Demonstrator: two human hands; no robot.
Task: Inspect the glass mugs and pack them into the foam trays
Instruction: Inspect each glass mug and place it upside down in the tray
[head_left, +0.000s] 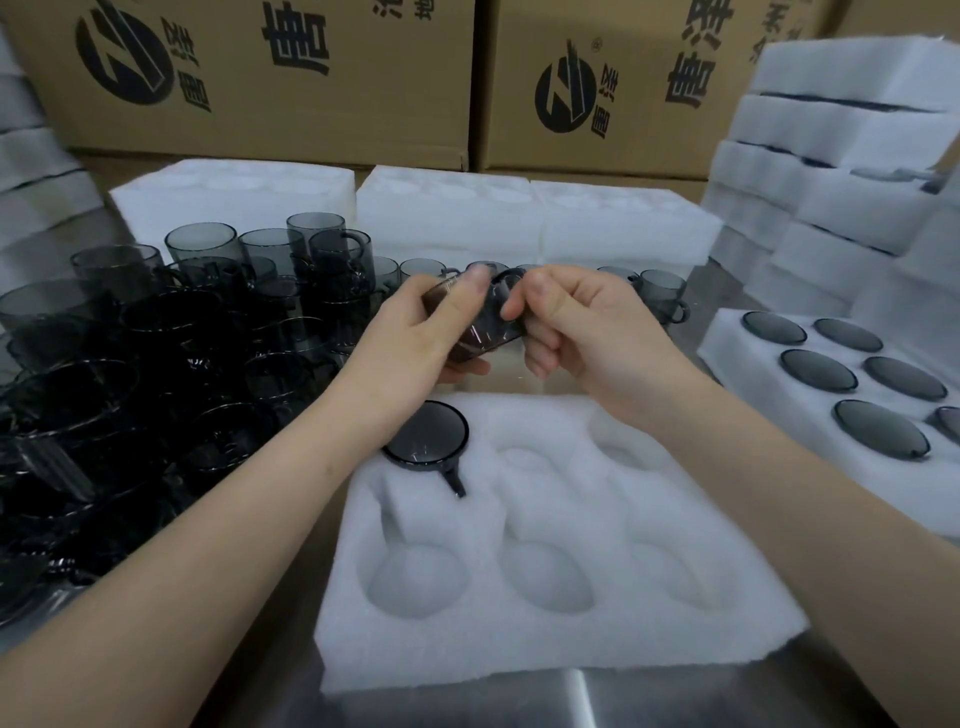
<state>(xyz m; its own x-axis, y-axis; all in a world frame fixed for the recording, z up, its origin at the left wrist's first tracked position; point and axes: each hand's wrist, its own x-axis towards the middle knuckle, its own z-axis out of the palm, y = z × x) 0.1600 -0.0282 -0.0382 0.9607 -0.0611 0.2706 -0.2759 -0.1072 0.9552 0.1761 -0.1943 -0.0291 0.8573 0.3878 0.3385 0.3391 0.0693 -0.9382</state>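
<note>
Tray (519, 660) lies just below both hands, w/ one seated mug (428, 434) under the L wrist; other pockets open. Loose mugs (156, 338) crowd left of the L hand (415, 332). Held mug (485, 335) is on its side btwn the hands. L fingers wrap its body; R hand (587, 322) pinches the handle end. Rotate slowly w/ the R pinch, check rim & handle for chips, keep the L grip firm.
</note>
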